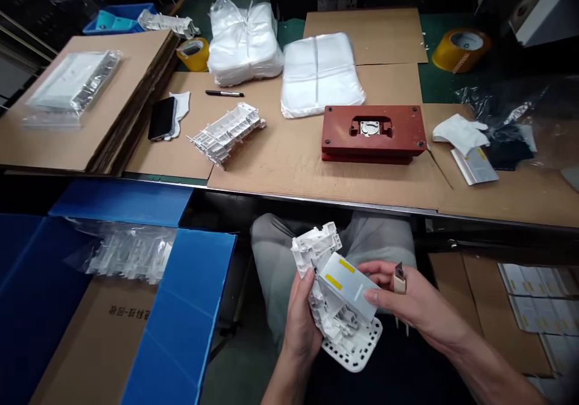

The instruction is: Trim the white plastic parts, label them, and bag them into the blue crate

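My left hand (pixel 302 314) is wrapped round a white moulded plastic frame (pixel 314 249) above my lap; the frame is tilted and ends in a rounded plate with slots along its edge. Against the frame lies a light grey panel (pixel 348 285) with two yellow strips. My right hand (pixel 398 293) pinches this panel at its right edge between thumb and fingers. A small beige-handled tool with a dark blade-like tip (pixel 398 278) is tucked between the right fingers. Whether the panel is fastened to the frame I cannot tell.
On the bench are another white frame (pixel 230 132), a red fixture (pixel 373 134), bagged white stacks (pixel 244 43), a pen (pixel 225 93), a phone (pixel 161 118) and tape (pixel 461 50). A blue box (pixel 181 314) stands left; grey panels (pixel 543 299) lie lower right.
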